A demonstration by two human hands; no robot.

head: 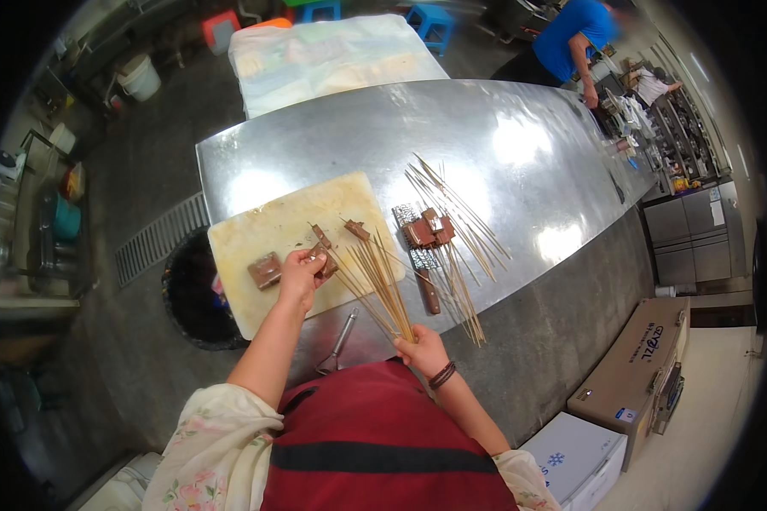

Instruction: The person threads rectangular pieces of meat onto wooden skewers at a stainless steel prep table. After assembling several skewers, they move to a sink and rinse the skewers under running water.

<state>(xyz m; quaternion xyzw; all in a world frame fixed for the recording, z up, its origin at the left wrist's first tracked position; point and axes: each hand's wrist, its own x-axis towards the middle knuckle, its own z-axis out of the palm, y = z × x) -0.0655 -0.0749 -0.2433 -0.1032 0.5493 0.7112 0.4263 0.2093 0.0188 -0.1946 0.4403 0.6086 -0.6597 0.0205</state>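
My left hand (303,278) pinches a glossy dark-brown food block (325,260) above a worn, yellowish cutting board (294,211). Low at the table's near edge, my right hand (424,351) grips a fanned bundle of bamboo skewers (383,281). At the far ends of some skewers are a small brown piece (356,230) and a narrow one (321,236). Another brown block (265,271) lies on the board, left of my left hand. Right of the board, several brown pieces (429,228) are piled across the blade of a wood-handled knife (429,290).
Loose skewers (463,220) spread over the steel table (358,134). A metal-handled peeler (344,335) lies by the near edge. Below the left side stands a black bin (188,287). A person in blue (565,41) works at the far end; a covered table (332,57) stands beyond.
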